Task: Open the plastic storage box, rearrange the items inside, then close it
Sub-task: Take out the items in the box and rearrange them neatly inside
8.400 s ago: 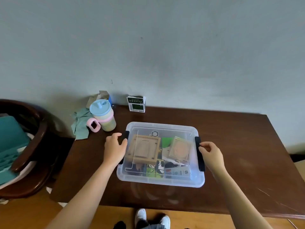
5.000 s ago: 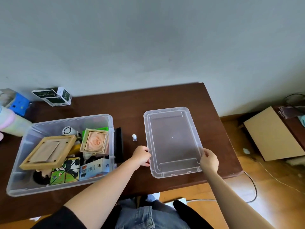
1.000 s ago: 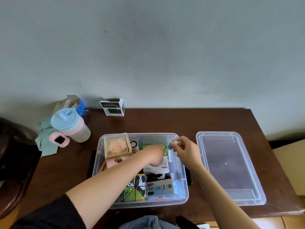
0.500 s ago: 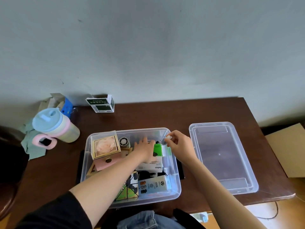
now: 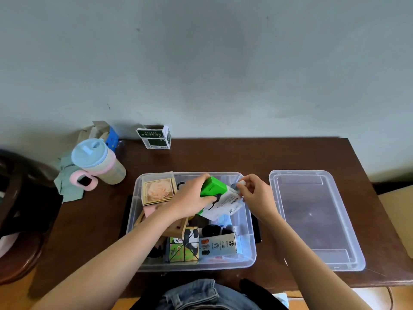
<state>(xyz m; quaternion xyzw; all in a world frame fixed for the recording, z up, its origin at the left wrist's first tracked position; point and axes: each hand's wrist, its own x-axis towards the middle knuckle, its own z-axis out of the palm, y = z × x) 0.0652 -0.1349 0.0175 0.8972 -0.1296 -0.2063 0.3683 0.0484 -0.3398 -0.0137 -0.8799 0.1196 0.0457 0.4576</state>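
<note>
The open storage box (image 5: 250, 253) sits at lower centre of the tabletop (image 5: 245, 157), its lid (image 5: 312, 220) lying flat to its right. A lidded cup (image 5: 98, 164) stands upper left; a small carton (image 5: 154, 137) behind, against the wall.

Clear storage box (image 5: 250, 253) and lid (image 5: 312, 220) on a dark brown table (image 5: 223, 157) — green-and-white carton (image 5: 218, 193), panda-patterned cube (image 5: 183, 245), a peach, seemingly rose, picture (image 5: 159, 190).

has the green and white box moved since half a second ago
Yes. The left hand has lifted the green and white box off the items and tilted it above the storage box.
</note>
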